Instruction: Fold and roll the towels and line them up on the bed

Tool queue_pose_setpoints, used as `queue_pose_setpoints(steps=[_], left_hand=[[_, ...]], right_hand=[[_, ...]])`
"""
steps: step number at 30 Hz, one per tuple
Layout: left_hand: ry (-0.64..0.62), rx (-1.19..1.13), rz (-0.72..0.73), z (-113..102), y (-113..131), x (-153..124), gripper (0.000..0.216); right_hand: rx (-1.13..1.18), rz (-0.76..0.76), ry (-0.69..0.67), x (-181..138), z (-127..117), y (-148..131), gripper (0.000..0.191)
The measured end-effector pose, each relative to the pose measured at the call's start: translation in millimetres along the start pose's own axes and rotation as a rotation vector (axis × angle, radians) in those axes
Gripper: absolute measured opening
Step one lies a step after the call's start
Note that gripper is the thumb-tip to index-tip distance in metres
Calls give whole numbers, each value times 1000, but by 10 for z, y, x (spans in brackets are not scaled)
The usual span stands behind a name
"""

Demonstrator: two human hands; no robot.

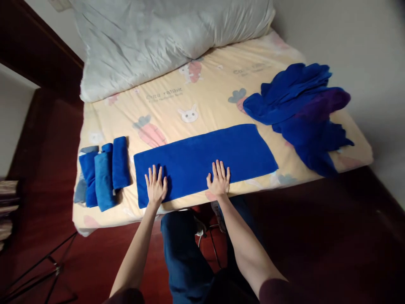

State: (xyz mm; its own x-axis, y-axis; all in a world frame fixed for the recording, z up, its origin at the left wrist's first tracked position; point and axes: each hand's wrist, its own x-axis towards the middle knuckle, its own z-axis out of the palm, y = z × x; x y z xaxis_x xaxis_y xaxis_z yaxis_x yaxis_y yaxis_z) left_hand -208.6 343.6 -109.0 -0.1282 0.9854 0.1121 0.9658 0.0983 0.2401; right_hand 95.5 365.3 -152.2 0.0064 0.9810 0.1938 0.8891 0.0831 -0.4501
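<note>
A blue towel [193, 156] lies spread as a long flat strip along the near side of the bed. My left hand [156, 185] rests flat near its left end, fingers apart. Further right, my right hand [219, 179] presses on the towel's near edge, also with fingers spread. Several rolled towels [121, 162] in blue and grey-blue sit together left of the flat one. On the right, a loose heap of blue towels [294, 99] includes a purple piece [325, 104].
The towels lie on a bed with a yellow rabbit-and-carrot sheet [202, 93]. A pale grey quilt [152, 42] covers its far side. Walls stand behind and to the right. Thin black stand legs [55, 266] are on the dark red floor at lower left.
</note>
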Motion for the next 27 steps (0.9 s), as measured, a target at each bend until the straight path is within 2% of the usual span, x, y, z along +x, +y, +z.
queue_pose_setpoints(steps=[2,4,14,18,21,24,25,27], left_hand=[[45,-42,-31,87,108,-253,60],[100,-80,-68,151,137,-365,59],[263,-272,-56,258,17,-335,62],[308,-324,-63,313,9,-345,64],[320,-344,-65,341,-8,-335,67],[346,-335,-58,355,-21,-320,73],[355,-328,-53,355,-22,-315,75],[360,-312,-43,350,-22,-306,77]], right_hand=[[-2,9,-12,7,-4,0,62],[-13,17,-31,13,-16,-3,62],[-148,-11,-131,12,-93,-37,62],[-184,-79,-191,69,-146,-26,61],[-178,-237,-276,377,-204,21,59],[-172,-438,-393,940,-220,171,57],[-176,-473,-420,1149,-215,252,57],[-197,-451,-417,1536,-208,460,57]])
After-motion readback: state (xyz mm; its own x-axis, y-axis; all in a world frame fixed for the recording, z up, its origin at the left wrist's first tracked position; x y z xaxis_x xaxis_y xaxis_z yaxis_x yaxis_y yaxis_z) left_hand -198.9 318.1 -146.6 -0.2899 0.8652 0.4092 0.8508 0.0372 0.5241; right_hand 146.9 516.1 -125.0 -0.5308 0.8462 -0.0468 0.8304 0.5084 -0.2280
